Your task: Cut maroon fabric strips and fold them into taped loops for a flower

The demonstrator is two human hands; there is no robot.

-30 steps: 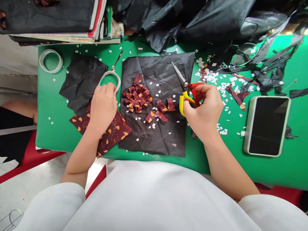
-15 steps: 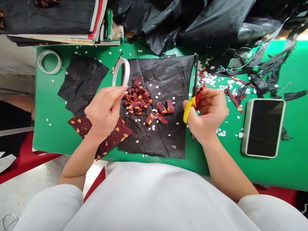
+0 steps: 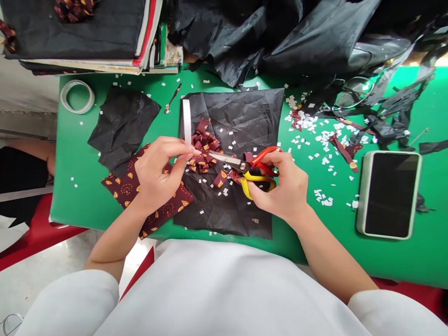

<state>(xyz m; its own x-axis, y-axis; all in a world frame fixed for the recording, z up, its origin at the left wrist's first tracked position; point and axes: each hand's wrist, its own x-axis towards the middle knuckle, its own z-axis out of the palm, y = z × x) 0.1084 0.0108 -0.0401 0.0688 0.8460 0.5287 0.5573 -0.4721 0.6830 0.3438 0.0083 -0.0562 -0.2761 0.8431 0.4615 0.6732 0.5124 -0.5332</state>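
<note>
My left hand (image 3: 161,170) pinches a roll of white tape (image 3: 186,122), which now shows edge-on. In my right hand (image 3: 283,186) are scissors (image 3: 257,170) with one red and one yellow handle loop. Their blades point left, with the tips close to my left fingertips. Beneath the blades, a cluster of maroon patterned fabric strips (image 3: 203,161) lies on a crumpled black sheet (image 3: 241,112). A few loose maroon pieces (image 3: 221,178) lie beside the cluster, partly covered by the scissors. Under my left wrist is a maroon patterned cloth (image 3: 168,210).
A second tape roll (image 3: 77,109) and a black scrap (image 3: 124,126) lie on the green table (image 3: 80,196). White paper bits (image 3: 306,122) are scattered about. At right is a phone (image 3: 390,196). Stacked books (image 3: 147,42) and black plastic (image 3: 238,37) line the back.
My right hand has moved left, and the scissors have swung from pointing upward to pointing left toward my left fingertips. The tape roll has turned edge-on in my left hand.
</note>
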